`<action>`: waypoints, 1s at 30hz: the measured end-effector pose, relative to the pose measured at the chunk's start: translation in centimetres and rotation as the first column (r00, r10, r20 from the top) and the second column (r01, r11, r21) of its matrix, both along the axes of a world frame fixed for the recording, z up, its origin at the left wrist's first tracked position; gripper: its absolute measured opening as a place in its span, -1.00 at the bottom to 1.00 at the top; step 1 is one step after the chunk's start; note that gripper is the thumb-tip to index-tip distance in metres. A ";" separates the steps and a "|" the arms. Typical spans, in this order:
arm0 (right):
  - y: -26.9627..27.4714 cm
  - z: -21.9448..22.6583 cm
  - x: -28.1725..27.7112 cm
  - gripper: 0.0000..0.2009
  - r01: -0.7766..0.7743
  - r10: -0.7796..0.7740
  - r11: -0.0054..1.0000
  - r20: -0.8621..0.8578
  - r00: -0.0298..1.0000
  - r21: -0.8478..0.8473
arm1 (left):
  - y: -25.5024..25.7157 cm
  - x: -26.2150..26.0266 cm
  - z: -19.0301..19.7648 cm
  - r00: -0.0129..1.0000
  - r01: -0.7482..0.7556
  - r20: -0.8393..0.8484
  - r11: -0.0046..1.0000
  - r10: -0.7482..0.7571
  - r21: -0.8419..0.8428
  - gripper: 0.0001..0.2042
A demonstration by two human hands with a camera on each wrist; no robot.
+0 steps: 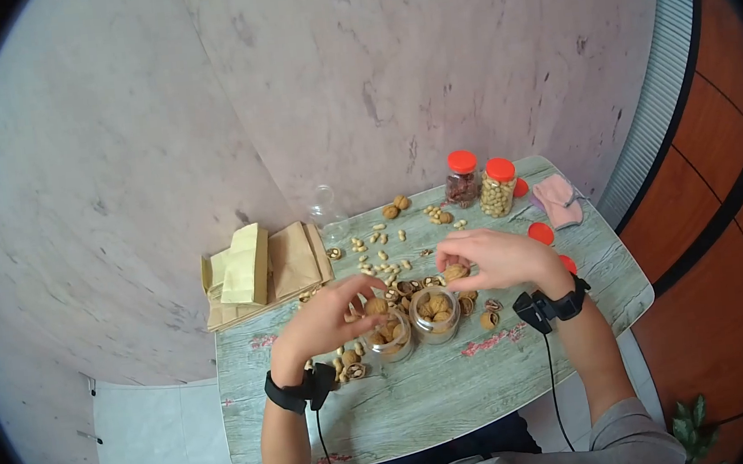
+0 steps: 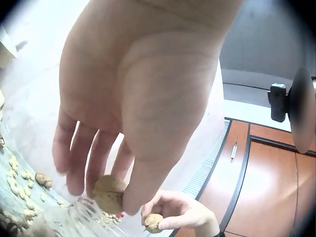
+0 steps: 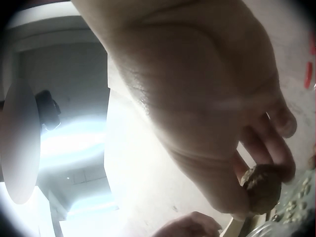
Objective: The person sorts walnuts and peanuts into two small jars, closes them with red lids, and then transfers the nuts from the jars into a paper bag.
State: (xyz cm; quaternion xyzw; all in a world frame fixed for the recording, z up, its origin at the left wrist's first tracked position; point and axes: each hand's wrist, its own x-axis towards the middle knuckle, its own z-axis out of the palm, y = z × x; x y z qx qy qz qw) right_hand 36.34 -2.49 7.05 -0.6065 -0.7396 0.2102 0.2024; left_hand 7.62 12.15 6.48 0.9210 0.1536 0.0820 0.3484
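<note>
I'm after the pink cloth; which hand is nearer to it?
Right. The right hand, holding a walnut, is left of the pink cloth and closer to the person; the left hand, also holding one, is much farther left, at an open jar.

Two whole, wrinkled tan walnuts are gripped: the left walnut by the left hand, at the left jar's eleven o'clock; the right walnut by the right hand, at the right jar's one o'clock. Both jars are clear, upright, lidless and hold walnuts. The right jar stands at the left jar's two o'clock, just beside it.
</note>
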 end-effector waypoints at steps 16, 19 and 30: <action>-0.6 1.2 -2.0 -0.69 -0.026 0.036 0.987 -0.063 0.997 0.159 | -1.7 -3.6 0.7 0.997 -0.026 -0.065 0.995 0.033 0.098 -0.66; -1.8 -1.1 1.9 -0.69 0.110 -0.113 0.992 0.052 0.992 0.065 | -1.5 -3.3 0.1 1.000 -0.014 -0.020 0.995 0.016 0.102 -0.64; -1.2 -12.3 7.3 -0.54 0.370 -0.314 0.909 0.267 0.911 -0.192 | -1.6 -1.4 -0.4 0.999 -0.008 -0.030 0.984 0.014 0.180 -0.64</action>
